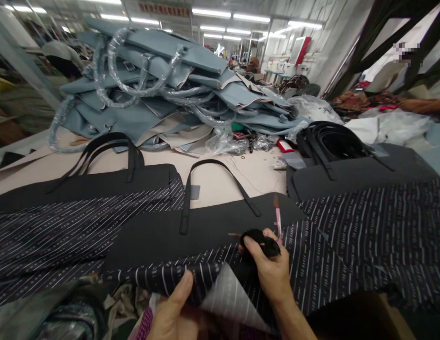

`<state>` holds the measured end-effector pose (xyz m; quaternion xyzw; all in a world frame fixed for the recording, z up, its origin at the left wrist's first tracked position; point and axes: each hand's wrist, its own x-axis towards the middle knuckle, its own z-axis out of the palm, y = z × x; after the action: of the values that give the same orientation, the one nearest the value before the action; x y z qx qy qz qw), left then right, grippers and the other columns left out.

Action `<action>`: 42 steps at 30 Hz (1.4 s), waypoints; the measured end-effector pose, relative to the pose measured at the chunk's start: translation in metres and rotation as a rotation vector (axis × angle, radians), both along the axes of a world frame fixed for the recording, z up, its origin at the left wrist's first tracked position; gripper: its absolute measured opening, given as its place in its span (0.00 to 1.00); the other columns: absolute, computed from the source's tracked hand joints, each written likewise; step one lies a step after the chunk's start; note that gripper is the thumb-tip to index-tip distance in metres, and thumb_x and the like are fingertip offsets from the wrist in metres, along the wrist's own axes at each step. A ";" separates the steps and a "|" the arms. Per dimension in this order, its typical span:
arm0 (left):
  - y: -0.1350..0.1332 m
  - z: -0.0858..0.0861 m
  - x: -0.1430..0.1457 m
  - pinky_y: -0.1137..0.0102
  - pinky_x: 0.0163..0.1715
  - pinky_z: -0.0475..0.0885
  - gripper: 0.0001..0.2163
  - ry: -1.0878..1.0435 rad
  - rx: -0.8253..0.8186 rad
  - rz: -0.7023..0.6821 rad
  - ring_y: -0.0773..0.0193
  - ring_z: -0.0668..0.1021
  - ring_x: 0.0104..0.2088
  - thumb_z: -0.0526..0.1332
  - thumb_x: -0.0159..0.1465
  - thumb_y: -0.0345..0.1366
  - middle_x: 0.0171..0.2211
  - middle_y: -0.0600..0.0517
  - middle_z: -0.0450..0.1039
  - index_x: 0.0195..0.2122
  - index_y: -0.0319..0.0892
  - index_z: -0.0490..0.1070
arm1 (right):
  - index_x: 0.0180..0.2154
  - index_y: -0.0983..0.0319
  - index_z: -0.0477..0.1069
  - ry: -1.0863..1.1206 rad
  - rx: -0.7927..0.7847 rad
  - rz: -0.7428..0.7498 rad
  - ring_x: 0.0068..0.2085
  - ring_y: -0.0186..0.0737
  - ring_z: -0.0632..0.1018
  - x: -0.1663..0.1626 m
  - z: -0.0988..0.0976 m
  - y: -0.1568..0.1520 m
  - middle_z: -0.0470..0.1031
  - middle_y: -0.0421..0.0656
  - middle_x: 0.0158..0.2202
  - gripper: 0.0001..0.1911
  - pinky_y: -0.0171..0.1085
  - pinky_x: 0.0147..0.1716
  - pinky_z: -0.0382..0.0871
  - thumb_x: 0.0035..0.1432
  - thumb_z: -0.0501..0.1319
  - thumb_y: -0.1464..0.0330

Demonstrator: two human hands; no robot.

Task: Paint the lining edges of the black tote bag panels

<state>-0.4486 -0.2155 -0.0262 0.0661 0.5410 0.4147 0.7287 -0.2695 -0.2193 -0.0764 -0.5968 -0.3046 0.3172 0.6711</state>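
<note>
My left hand grips the lower edge of the striped lining fabric, thumb on top and fingers hidden below. A pale corner of the cloth is folded up between my hands. My right hand is closed around a black-handled tool with a thin point at its left; its exact kind is unclear. A pink stick with a brown tip also sticks up from this hand. Under both lies a dark bag panel with a black strap handle, joined to the striped lining.
More dark panels with striped lining lie left and right, the right one bearing coiled black straps. Grey-blue bags with plastic-wrapped handles are heaped behind on the pale table. A red-and-white box sits nearby. People are in the background.
</note>
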 end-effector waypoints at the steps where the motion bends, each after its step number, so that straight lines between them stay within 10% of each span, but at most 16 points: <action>1: 0.006 0.001 0.012 0.52 0.57 0.73 0.21 -0.025 -0.004 -0.010 0.46 0.78 0.53 0.66 0.62 0.33 0.44 0.45 0.81 0.57 0.45 0.72 | 0.25 0.60 0.65 -0.021 -0.008 0.007 0.26 0.36 0.74 -0.001 0.000 -0.001 0.72 0.36 0.22 0.18 0.32 0.29 0.69 0.55 0.70 0.59; 17: 0.033 -0.004 0.043 0.53 0.52 0.77 0.18 -0.059 -0.185 0.081 0.46 0.81 0.48 0.58 0.67 0.30 0.42 0.36 0.80 0.56 0.27 0.69 | 0.25 0.59 0.66 -0.082 -0.049 -0.053 0.25 0.37 0.77 -0.003 -0.003 -0.010 0.76 0.39 0.23 0.15 0.31 0.28 0.74 0.58 0.67 0.62; 42: 0.041 -0.024 0.041 0.51 0.53 0.75 0.16 -0.186 -0.241 -0.012 0.47 0.81 0.49 0.61 0.66 0.31 0.46 0.38 0.79 0.54 0.32 0.72 | 0.25 0.59 0.67 -0.406 -0.048 -0.121 0.23 0.34 0.75 0.000 -0.003 -0.007 0.71 0.35 0.21 0.12 0.30 0.25 0.69 0.59 0.65 0.67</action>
<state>-0.4076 -0.1745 -0.0505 -0.0573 0.5166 0.3466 0.7809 -0.2699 -0.2265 -0.0798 -0.6814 -0.3897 0.1565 0.5995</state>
